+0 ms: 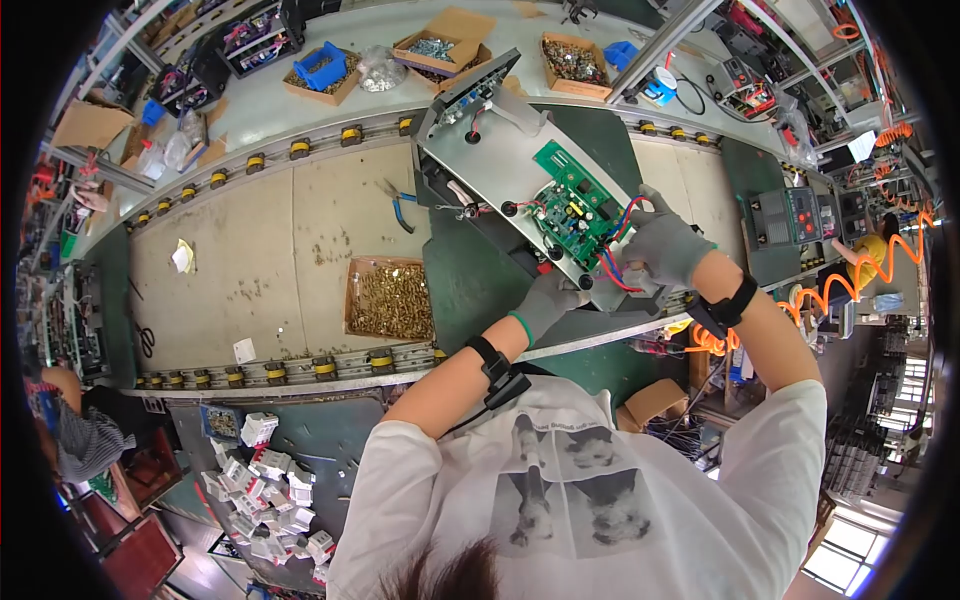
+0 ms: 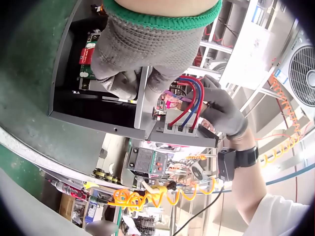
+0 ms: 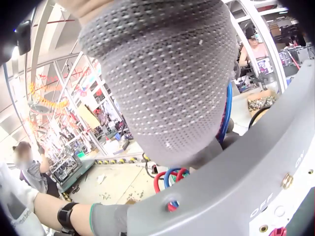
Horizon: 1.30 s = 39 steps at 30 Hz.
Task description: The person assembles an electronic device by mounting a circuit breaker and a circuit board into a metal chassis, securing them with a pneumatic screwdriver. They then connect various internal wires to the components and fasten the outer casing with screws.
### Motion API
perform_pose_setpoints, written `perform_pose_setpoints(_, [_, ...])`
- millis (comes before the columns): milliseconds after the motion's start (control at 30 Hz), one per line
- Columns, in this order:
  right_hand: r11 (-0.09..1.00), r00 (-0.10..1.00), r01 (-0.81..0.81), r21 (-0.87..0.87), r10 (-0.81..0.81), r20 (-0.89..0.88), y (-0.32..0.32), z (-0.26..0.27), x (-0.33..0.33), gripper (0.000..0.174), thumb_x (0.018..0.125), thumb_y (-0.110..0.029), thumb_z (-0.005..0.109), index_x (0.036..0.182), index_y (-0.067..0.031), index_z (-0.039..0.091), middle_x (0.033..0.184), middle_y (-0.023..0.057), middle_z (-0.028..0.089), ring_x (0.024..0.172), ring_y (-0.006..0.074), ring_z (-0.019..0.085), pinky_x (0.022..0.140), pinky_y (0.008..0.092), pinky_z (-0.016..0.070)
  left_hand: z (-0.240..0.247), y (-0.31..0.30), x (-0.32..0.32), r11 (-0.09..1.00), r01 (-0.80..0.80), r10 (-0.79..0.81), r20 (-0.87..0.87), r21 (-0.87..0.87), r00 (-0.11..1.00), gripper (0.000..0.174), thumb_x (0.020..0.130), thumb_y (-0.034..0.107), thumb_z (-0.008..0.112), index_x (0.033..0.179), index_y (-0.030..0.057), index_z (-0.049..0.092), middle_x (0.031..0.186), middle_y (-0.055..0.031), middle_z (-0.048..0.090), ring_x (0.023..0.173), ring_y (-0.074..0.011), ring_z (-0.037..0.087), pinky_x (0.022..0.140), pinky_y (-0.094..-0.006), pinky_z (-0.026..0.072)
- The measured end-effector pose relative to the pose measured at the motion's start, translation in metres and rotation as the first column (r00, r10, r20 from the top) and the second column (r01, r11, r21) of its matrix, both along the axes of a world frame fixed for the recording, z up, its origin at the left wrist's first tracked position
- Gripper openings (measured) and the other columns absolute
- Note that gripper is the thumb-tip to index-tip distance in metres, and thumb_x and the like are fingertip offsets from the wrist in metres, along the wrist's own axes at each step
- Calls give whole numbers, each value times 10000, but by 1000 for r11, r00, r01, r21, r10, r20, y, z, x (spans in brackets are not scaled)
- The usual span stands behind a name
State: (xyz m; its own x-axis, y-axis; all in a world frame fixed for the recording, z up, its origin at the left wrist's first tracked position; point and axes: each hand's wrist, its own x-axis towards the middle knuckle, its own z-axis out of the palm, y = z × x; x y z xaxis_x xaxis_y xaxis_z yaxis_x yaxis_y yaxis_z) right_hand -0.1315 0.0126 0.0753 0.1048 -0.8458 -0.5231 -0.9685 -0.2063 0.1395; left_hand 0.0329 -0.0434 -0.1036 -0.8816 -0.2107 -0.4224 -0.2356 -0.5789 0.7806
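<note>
A grey metal housing [image 1: 500,150] lies tilted across the bench, with a green circuit board [image 1: 578,212] on its inner panel. The gloved left hand [image 1: 548,303] grips the housing's near edge; in the left wrist view that hand [image 2: 142,56] has its fingers and thumb on both sides of a metal wall [image 2: 141,110]. At the right end, the gloved right hand [image 1: 668,242] holds red and blue wires [image 1: 612,262], which loop up from a terminal block [image 2: 180,130]. In the right wrist view the glove [image 3: 172,78] hides its own fingertips; a curved grey panel [image 3: 226,172] is below.
A box of brass-coloured screws [image 1: 390,300] and blue-handled pliers [image 1: 402,212] lie left of the housing. Rollers [image 1: 325,367] line the bench edges. More parts boxes [image 1: 575,62] stand along the far shelf. An orange coiled hose [image 1: 815,300] hangs at the right.
</note>
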Motion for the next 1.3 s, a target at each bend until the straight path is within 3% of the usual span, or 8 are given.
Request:
perform_pose_setpoints(200, [991, 992, -75, 106, 85, -90, -12, -7, 9, 98, 697, -321, 650, 692, -231, 690, 733, -24, 644, 981, 173, 557, 1092, 420, 240, 2, 1, -4, 984, 12, 12, 131, -179, 991, 259, 806, 112, 680, 1022, 7, 583, 817, -36, 608, 663, -94, 538, 599, -250, 436])
perform_pose_setpoints(600, [962, 969, -73, 263, 131, -211, -21, -25, 30, 136, 681, -293, 651, 672, -166, 698, 704, 7, 651, 876, 188, 574, 894, 327, 354, -29, 15, -4, 982, -174, 157, -202, -71, 967, 210, 824, 99, 636, 998, -16, 606, 831, -37, 622, 663, -121, 552, 592, -286, 440])
perform_pose_setpoints(667, [961, 966, -69, 269, 132, -220, -17, -32, 30, 122, 681, -280, 654, 680, -166, 699, 694, 8, 649, 888, 193, 571, 890, 327, 353, -26, 13, -6, 998, -38, 40, 55, -39, 998, 196, 835, 170, 647, 886, -18, 622, 744, -44, 622, 614, -146, 557, 565, -314, 438])
perform_pose_setpoints(867, [979, 956, -189, 70, 200, -215, 0, -13, 26, 109, 696, -246, 664, 739, -155, 705, 731, -5, 651, 953, 207, 550, 986, 355, 321, -7, -1, 1, 833, 129, -42, 171, -539, 984, 315, 838, 319, 673, 713, 33, 632, 588, -45, 563, 559, -118, 527, 527, -302, 410])
perform_pose_setpoints(933, [936, 940, -307, -173, 269, -212, 5, 6, 26, 104, 695, -238, 662, 754, -161, 702, 766, -22, 639, 982, 203, 531, 1028, 378, 295, -13, -5, 4, 868, 125, -64, 140, -481, 988, 263, 841, 282, 679, 749, 37, 655, 619, -32, 583, 573, -105, 524, 533, -289, 413])
perform_pose_setpoints(1000, [967, 969, -217, -131, 198, -149, 7, 17, 21, 95, 689, -230, 663, 754, -169, 698, 768, -26, 629, 979, 197, 528, 1015, 385, 303, -30, 0, 4, 899, 125, -89, 104, -419, 991, 212, 845, 246, 684, 785, 42, 677, 650, -20, 603, 588, -92, 521, 539, -275, 416])
perform_pose_setpoints(1067, [989, 989, -124, -86, 116, -92, 9, 16, 11, 89, 683, -221, 664, 754, -176, 693, 769, -30, 619, 976, 191, 525, 1002, 392, 311, -62, 13, 2, 934, -190, 127, -215, -301, 968, 105, 850, 124, 671, 913, 46, 705, 729, 4, 633, 634, -73, 520, 568, -251, 430])
perform_pose_setpoints(1300, [972, 995, -104, -210, 102, -21, 14, -21, 14, 113, 594, -241, 701, 665, -166, 656, 731, -23, 590, 852, 185, 528, 854, 425, 355, -61, 4, 4, 929, -130, 50, -231, -345, 972, 179, 818, 136, 689, 985, 74, 697, 880, -75, 698, 782, -151, 629, 729, -281, 490])
